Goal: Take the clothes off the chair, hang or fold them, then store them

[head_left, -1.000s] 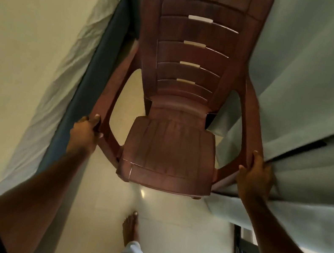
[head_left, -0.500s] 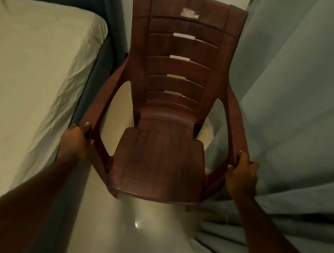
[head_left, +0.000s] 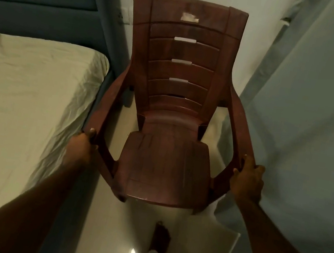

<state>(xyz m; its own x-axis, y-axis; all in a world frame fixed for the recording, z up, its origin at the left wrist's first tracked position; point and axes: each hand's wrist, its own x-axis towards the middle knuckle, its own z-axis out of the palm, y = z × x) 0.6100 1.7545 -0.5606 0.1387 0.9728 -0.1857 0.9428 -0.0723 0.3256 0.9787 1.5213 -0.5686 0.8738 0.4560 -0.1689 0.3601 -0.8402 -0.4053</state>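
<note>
Beside bed (head_left: 23,90), bare chair (head_left: 163,166) in both hands.

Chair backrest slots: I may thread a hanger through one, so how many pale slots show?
3 pale slots on the chair backrest, stacked: top, middle, bottom. A darker fourth gap may sit below.

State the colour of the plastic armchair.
Dark reddish-brown plastic armchair, seen best in the head view.

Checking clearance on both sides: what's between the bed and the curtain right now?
In the head view, only the brown plastic chair fills the gap between bed and curtain. Left hand and right hand grip its armrests. Its seat is bare.
</note>
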